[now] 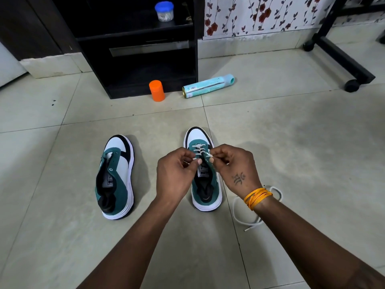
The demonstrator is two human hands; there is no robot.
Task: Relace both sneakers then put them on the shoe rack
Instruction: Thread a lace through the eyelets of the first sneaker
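**Lacing under way on the right-hand sneaker; second sneaker unlaced**

I observe the left hand (175, 174) with fingers curled, pinching one end of the white lace (199, 151) between thumb and fingertips. The right hand (233, 165) mirrors it, fingers curled and pinching the other end of the same lace. The two hands sit close together, thumbs nearly touching, directly over the tongue of the laced sneaker (205, 180). An orange band (257, 197) circles the right wrist.

That sneaker, teal and white with a black toe trim, stands upright on the floor (291, 132), toe pointing away from me. I count several lace crossings over the lower eyelets; the upper eyelets are hidden by the hands.

The other sneaker (116, 176) stands to the left, well apart, toe also away, with no lace visible in its eyelets. A loose white lace (239, 213) lies on the floor just right of the laced sneaker, partly hidden under the right forearm.

Further off, a black shoe rack (137, 49) stands against the wall. A blue-lidded jar (164, 11) sits on its upper shelf. An orange container (156, 90) stands upright and a teal spray can (208, 86) lies on its side on the floor at the rack's front.
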